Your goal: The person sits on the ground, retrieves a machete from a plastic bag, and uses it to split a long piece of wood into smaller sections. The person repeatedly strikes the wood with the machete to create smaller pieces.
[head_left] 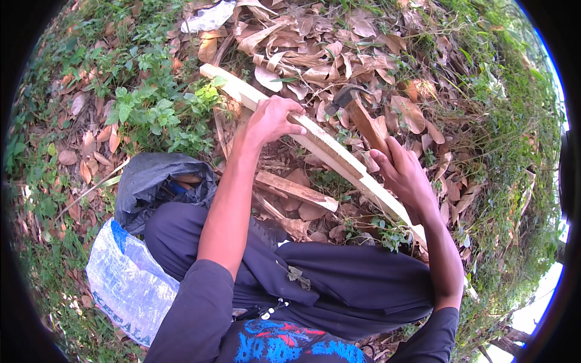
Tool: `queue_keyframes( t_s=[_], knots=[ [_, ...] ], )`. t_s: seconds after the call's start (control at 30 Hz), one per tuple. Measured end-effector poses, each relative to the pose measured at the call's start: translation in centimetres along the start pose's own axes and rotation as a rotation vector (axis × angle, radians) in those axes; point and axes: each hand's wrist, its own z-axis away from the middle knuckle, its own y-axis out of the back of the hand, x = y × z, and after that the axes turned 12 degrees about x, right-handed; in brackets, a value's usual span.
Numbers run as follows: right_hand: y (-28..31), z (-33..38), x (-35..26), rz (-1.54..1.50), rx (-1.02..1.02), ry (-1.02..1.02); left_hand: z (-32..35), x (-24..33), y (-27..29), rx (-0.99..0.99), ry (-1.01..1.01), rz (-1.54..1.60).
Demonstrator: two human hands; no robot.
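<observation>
A long pale wooden strip (pixel 330 148) slants across the ground from the upper left toward my right knee, its lower end hidden behind my right arm. Near its upper part, my left hand (pixel 275 121) grips it from above, with the thumb along the near side. My right hand (pixel 402 169) is closed round the wooden handle of a hammer (pixel 365 121). The hammer's dark metal head points up and left, on the far side of the strip. A shorter rough piece of wood (pixel 296 190) lies on the leaves between my forearms, touched by neither hand.
My crossed legs in dark trousers (pixel 357 272) fill the near middle. Left of them are a dark plastic bag (pixel 158 166) with things inside and a white sack (pixel 133 284). Dry leaves (pixel 315 48) cover the far ground, and green plants (pixel 145 112) grow at the left.
</observation>
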Motion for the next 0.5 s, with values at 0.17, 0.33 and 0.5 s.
queue_keyframes(
  t_s=[0.17, 0.33, 0.5],
  knots=[
    [-0.7, 0.2, 0.4, -0.043, 0.007, 0.031, -1.8, -0.4, 1.7, -0.222, 0.113, -0.021],
    [0.2, -0.2, -1.1, -0.066, -0.063, -0.049, -2.3, 0.5, 2.3, -0.332, 0.195, -0.04],
    [-0.4, 0.7, -0.2, -0.059, 0.049, 0.058, -3.2, -0.5, 1.4, -0.37, 0.108, -0.023]
  ],
)
